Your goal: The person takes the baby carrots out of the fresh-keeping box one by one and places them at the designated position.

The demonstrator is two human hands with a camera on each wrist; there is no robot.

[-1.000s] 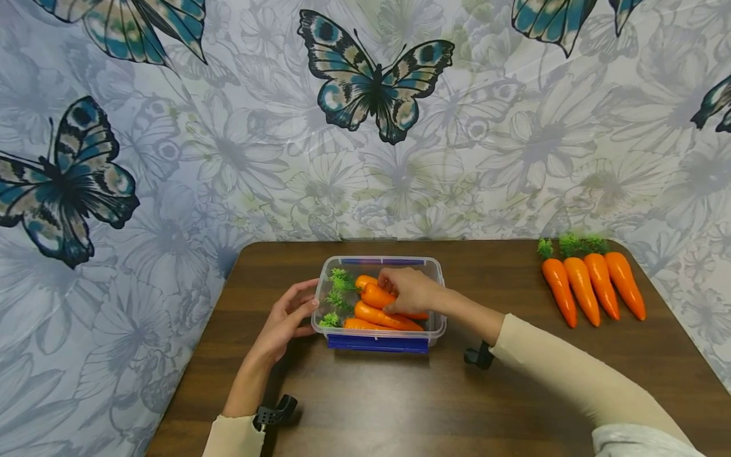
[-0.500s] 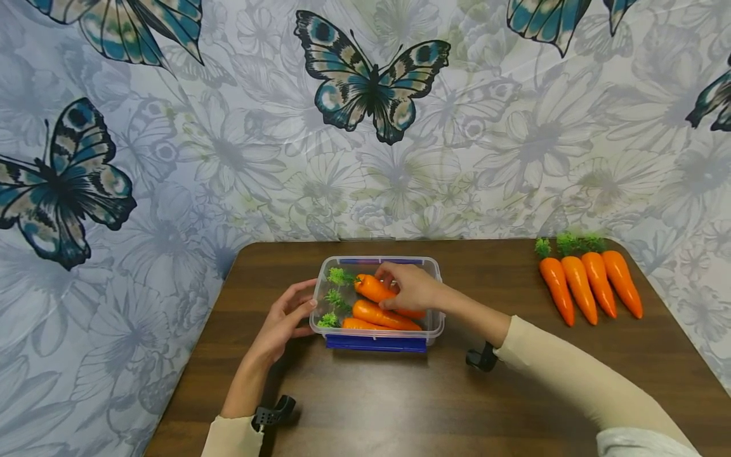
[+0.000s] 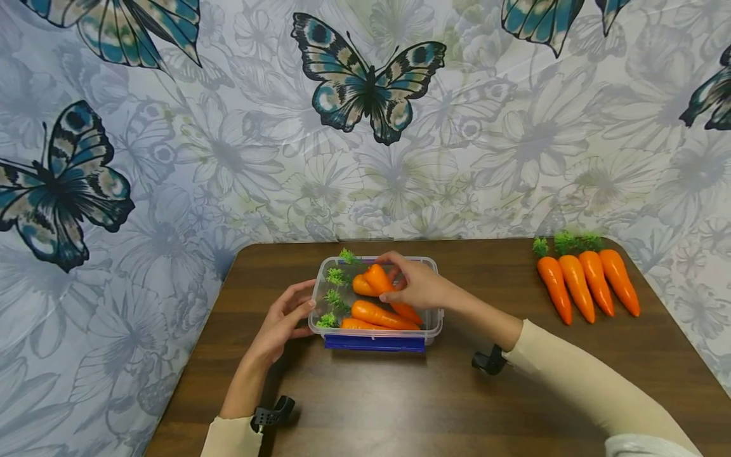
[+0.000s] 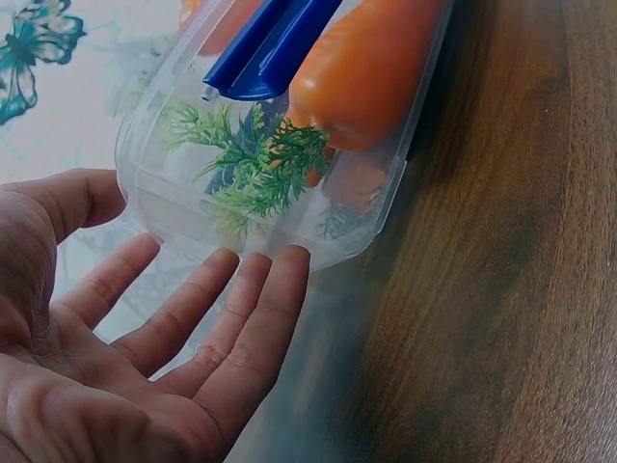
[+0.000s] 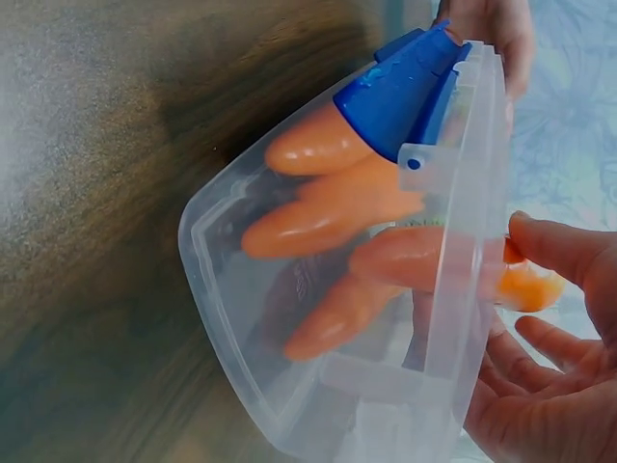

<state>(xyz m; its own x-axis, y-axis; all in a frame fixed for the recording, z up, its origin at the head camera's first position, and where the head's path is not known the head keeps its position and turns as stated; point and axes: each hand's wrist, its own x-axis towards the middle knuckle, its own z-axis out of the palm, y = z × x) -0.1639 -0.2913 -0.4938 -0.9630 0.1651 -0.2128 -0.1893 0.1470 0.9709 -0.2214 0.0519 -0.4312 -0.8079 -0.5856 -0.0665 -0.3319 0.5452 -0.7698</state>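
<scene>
A clear plastic food container [image 3: 434, 320] with blue clasps [image 3: 374, 343] stands on the table and holds several orange toy carrots [image 3: 379, 313] with green tops. My right hand [image 3: 419, 282] reaches over its right side and pinches one carrot [image 3: 378, 278] between thumb and fingers. That carrot is tilted, its thick end raised and its tip low in the container. My left hand [image 3: 285, 317] touches the container's left wall with extended fingertips, also seen in the left wrist view, where a leafy green top [image 4: 275, 169] shows through the plastic.
Several more carrots [image 3: 581, 289] lie side by side at the right back of the brown wooden table [image 3: 365, 400]. A wall covering with butterflies [image 3: 371, 82] rises behind the table's back edge.
My right hand has lifted the pinched carrot's thick end and turned it toward the back, so its green top now reaches the container's back rim. My left hand stays at the left wall.
</scene>
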